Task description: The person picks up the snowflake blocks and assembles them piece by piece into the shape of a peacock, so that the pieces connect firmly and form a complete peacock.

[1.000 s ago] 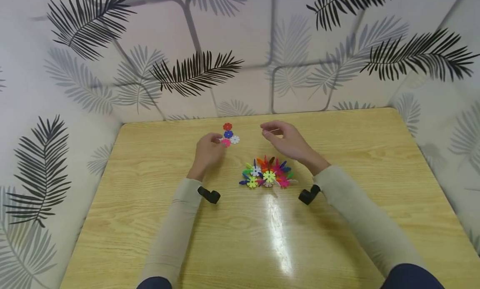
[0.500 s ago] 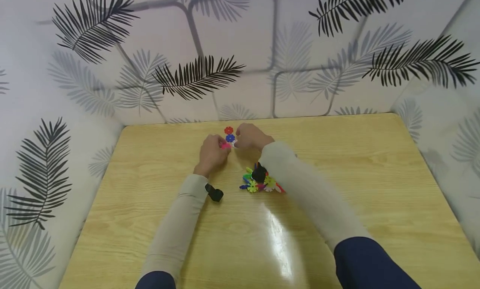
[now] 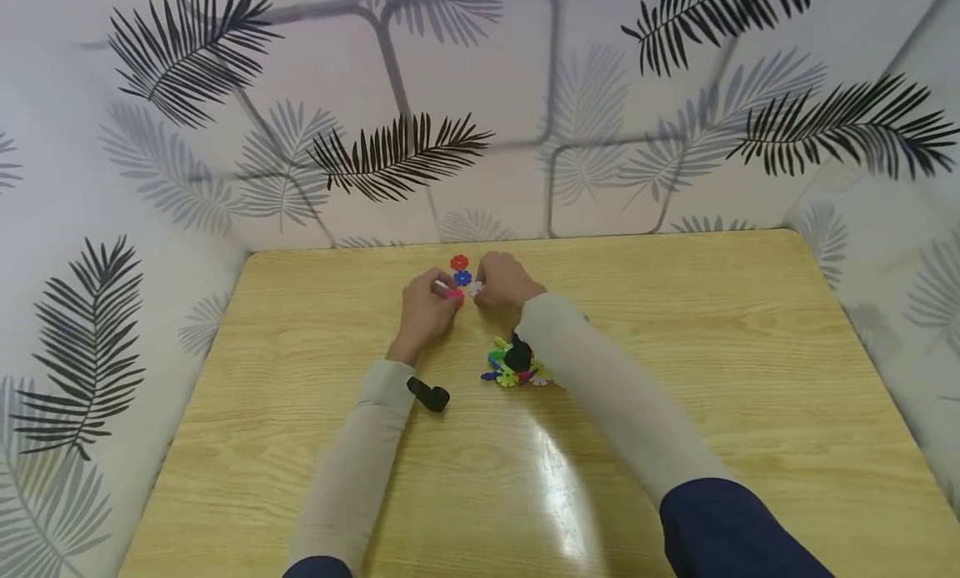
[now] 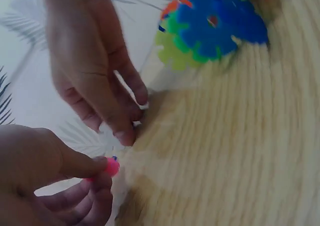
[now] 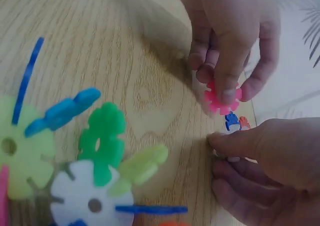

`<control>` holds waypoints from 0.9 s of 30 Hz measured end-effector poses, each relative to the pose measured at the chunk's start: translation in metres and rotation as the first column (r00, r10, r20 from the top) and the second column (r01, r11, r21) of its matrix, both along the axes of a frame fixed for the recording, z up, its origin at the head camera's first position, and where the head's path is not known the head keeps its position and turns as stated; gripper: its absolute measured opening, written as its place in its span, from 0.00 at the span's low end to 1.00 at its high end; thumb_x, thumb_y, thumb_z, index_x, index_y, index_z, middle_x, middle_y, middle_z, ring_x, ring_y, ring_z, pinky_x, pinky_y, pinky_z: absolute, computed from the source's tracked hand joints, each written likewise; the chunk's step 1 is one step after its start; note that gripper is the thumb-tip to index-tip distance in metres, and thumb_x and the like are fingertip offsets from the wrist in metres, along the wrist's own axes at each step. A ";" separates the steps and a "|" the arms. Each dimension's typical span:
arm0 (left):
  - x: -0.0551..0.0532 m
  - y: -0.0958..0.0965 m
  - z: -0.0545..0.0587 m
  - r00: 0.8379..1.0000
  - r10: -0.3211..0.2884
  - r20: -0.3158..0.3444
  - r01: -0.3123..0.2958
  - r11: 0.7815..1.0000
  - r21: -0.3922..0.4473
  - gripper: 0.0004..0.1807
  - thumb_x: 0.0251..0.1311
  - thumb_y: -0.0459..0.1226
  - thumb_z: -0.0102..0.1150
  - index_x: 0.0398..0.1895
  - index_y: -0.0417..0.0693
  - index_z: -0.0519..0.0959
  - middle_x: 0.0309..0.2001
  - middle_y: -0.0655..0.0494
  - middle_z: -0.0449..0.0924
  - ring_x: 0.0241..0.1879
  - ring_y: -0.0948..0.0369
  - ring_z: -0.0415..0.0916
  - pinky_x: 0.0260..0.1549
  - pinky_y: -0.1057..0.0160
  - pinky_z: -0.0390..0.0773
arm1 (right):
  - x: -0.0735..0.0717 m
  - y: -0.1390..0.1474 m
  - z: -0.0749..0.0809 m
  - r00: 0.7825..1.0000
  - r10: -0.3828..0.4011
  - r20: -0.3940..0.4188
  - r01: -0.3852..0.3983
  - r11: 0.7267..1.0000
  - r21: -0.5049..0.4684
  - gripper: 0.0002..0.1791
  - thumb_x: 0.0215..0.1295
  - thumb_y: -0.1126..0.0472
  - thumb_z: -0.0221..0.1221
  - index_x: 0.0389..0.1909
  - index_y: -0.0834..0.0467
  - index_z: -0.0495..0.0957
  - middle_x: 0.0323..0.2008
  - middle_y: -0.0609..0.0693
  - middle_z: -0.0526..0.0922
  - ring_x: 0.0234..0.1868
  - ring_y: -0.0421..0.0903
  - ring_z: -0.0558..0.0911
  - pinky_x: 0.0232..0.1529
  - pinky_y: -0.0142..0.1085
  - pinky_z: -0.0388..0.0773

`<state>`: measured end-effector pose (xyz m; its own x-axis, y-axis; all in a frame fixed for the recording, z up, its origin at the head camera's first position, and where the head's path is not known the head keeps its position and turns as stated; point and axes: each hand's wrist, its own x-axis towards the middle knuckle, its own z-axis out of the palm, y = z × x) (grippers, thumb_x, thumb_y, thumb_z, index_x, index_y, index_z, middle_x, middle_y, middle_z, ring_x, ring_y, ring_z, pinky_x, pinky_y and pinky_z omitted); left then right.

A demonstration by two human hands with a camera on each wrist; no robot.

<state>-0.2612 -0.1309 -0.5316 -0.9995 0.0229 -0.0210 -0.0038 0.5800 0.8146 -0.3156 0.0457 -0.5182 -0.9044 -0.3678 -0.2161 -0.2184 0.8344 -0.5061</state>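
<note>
My left hand (image 3: 426, 313) pinches a pink notched plastic disc (image 5: 223, 99) between thumb and finger; the left wrist view has this pink disc (image 4: 113, 167) at its lower left. Facing it, my right hand (image 3: 507, 279) pinches a white notched disc (image 3: 477, 288), largely covered by the fingers in the right wrist view. A blue disc (image 3: 462, 278) lies just beyond both hands, and a red disc (image 3: 459, 263) sits behind that. Whether these discs are joined to one another, I cannot tell.
A heap of colourful interlocking discs (image 3: 507, 378) stands nearer the body, partly under the right forearm. The wooden table (image 3: 300, 436) meets a leaf-patterned wall (image 3: 480, 178) at the back. Black wrist cameras (image 3: 433, 397) are worn on both wrists.
My right hand has come left from the open table to the small group of discs and now pinches the white one. The left hand keeps its grip on the pink disc, shifted slightly right.
</note>
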 end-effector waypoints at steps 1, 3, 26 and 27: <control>0.006 0.001 0.006 1.000 0.009 0.017 -0.010 0.998 0.063 0.07 0.71 0.31 0.69 0.48 0.40 0.83 0.45 0.38 0.91 0.39 0.52 0.88 0.35 0.65 0.83 | 0.008 0.003 0.009 1.000 0.003 0.000 -0.003 1.000 -0.027 0.13 0.68 0.60 0.70 0.48 0.64 0.86 0.55 0.59 0.86 0.57 0.56 0.84 0.63 0.47 0.84; 0.011 0.002 0.009 0.998 0.027 0.050 -0.035 0.986 0.161 0.07 0.74 0.30 0.66 0.51 0.38 0.84 0.45 0.36 0.91 0.35 0.56 0.88 0.33 0.68 0.84 | 0.017 0.009 0.019 1.000 0.017 -0.017 -0.018 0.997 -0.078 0.12 0.71 0.61 0.68 0.48 0.63 0.86 0.55 0.60 0.86 0.58 0.57 0.84 0.64 0.48 0.83; 0.033 -0.004 0.022 0.966 -0.017 0.259 -0.135 0.818 0.560 0.11 0.76 0.28 0.63 0.54 0.26 0.84 0.32 0.58 0.89 0.33 0.65 0.88 0.41 0.65 0.91 | 0.054 0.025 0.050 0.915 0.311 -0.256 -0.347 0.932 -0.107 0.10 0.82 0.65 0.60 0.49 0.60 0.91 0.48 0.55 0.94 0.50 0.52 0.92 0.57 0.45 0.89; 0.033 -0.004 0.023 0.965 -0.019 0.260 -0.137 0.812 0.567 0.11 0.76 0.28 0.63 0.53 0.26 0.84 0.32 0.58 0.89 0.33 0.65 0.88 0.40 0.66 0.91 | 0.055 0.024 0.051 0.913 0.319 -0.255 -0.353 0.930 -0.101 0.10 0.82 0.65 0.60 0.49 0.60 0.91 0.48 0.55 0.94 0.50 0.52 0.92 0.57 0.45 0.89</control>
